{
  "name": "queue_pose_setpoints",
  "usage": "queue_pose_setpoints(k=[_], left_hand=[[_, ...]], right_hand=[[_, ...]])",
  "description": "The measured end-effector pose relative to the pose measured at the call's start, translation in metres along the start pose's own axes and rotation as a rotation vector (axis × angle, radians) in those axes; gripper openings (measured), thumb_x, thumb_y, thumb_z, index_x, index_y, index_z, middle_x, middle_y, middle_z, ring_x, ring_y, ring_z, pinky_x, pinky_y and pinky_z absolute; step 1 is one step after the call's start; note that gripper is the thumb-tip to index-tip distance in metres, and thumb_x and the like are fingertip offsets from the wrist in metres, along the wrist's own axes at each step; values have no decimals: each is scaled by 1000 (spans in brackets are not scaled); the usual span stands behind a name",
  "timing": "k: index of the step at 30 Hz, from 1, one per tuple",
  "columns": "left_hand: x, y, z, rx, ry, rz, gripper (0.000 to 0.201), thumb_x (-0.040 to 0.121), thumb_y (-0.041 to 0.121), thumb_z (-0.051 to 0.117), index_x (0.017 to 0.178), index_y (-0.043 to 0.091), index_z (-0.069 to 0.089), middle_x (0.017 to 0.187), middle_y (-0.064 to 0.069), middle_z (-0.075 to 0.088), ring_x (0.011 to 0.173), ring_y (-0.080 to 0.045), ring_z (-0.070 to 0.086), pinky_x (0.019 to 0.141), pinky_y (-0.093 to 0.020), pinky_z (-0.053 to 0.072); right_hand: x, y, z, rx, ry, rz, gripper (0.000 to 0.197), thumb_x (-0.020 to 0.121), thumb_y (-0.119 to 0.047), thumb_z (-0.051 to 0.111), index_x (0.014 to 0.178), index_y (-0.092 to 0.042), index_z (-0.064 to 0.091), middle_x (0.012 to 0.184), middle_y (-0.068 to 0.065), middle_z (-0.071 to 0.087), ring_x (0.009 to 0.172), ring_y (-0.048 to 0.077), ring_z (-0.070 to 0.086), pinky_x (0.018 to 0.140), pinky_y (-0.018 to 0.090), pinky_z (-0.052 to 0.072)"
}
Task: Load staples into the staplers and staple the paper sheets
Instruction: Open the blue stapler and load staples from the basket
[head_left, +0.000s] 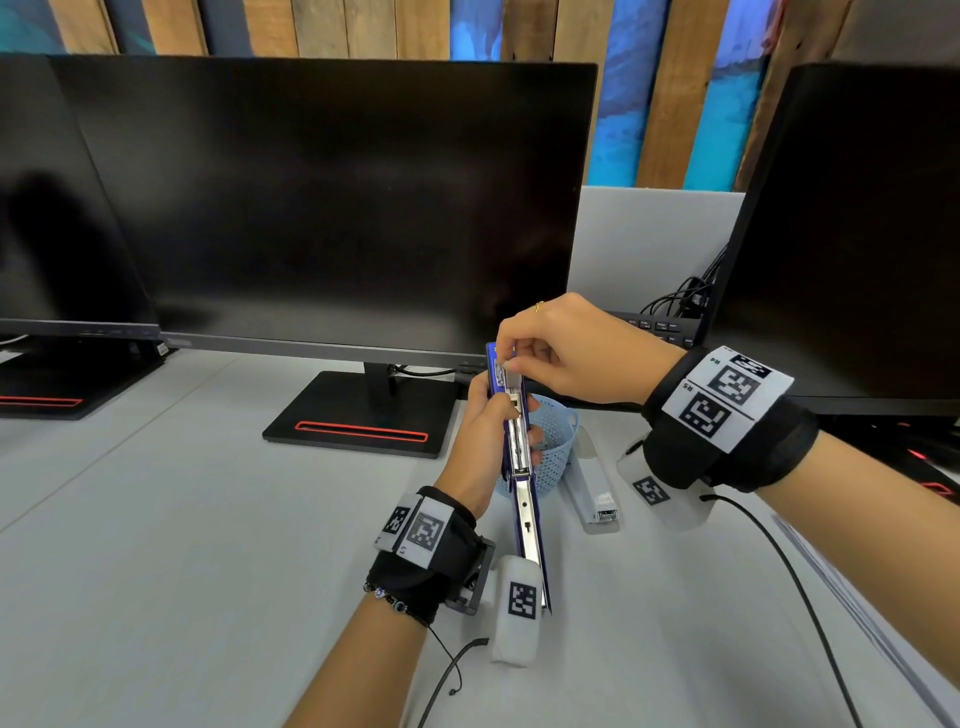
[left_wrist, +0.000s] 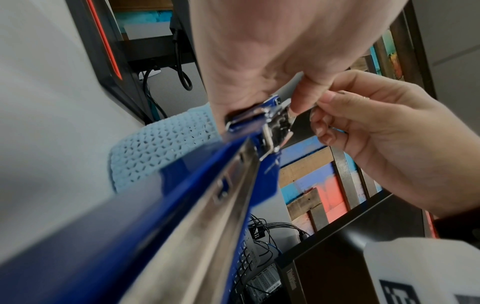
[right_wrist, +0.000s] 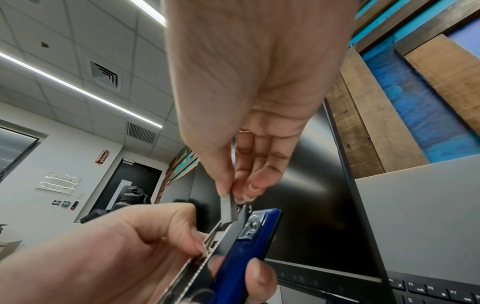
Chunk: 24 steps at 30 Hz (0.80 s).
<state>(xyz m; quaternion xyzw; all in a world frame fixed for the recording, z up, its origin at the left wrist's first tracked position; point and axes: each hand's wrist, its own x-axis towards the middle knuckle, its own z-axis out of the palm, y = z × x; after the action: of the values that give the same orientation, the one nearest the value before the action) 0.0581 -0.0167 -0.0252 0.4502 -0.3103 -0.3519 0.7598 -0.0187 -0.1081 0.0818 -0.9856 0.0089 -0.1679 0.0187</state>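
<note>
1. My left hand (head_left: 480, 434) is wrapped around the long blue metal stapler (head_left: 522, 467), thumb on one side and fingers curled round the other, holding it up off the grey desk (head_left: 182, 519) with its top swung open and the shiny steel staple channel (head_left: 524, 499) exposed.
2. My right hand (head_left: 566, 348) is above the stapler's far end, thumb and forefinger pinched on a small grey strip of staples (right_wrist: 226, 208); the other fingers are loosely curled.
3. In the right wrist view the strip touches the mouth of the channel, tilted, just beside the blue head.
4. A white stapler (head_left: 595, 488) lies flat on the desk just right of the blue one.
5. A pale blue plastic mesh basket (head_left: 556, 441) stands behind the stapler, near the black monitor's stand (head_left: 363, 415).
6. White paper sheets (head_left: 872, 613) lie at the desk's right edge, well apart from both hands.
7. A black keyboard (head_left: 660, 330) sits further back.
</note>
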Motion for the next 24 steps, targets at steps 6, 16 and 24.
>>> queue_pose_setpoints(k=[6, 16, 24], left_hand=[[1, 0, -1, 3, -9, -9, 30, 76, 15, 46, 106, 20, 48, 79, -6, 53, 51, -17, 48, 55, -32, 42], [2, -2, -1, 15, 11, -8, 23, 95, 5, 35, 113, 17, 44, 82, -4, 56, 51, -16, 49, 54, -31, 41], [2, 1, -3, 8, 20, -2, 29, 94, 4, 35, 119, 16, 43, 82, -4, 57, 53, -17, 48, 54, -32, 42]], right_hand=[[1, 1, 0, 8, 11, 0, 10, 94, -19, 58, 94, -14, 67, 76, -1, 65, 64, 6, 54, 59, 5, 32], [4, -2, -1, -18, 1, -23, 10, 93, -19, 57, 91, -15, 66, 72, -4, 62, 59, 2, 49, 57, 3, 33], [4, -1, 0, 11, 15, -29, 9, 94, -18, 58, 91, -16, 66, 73, -3, 63, 61, 5, 53, 59, 9, 35]])
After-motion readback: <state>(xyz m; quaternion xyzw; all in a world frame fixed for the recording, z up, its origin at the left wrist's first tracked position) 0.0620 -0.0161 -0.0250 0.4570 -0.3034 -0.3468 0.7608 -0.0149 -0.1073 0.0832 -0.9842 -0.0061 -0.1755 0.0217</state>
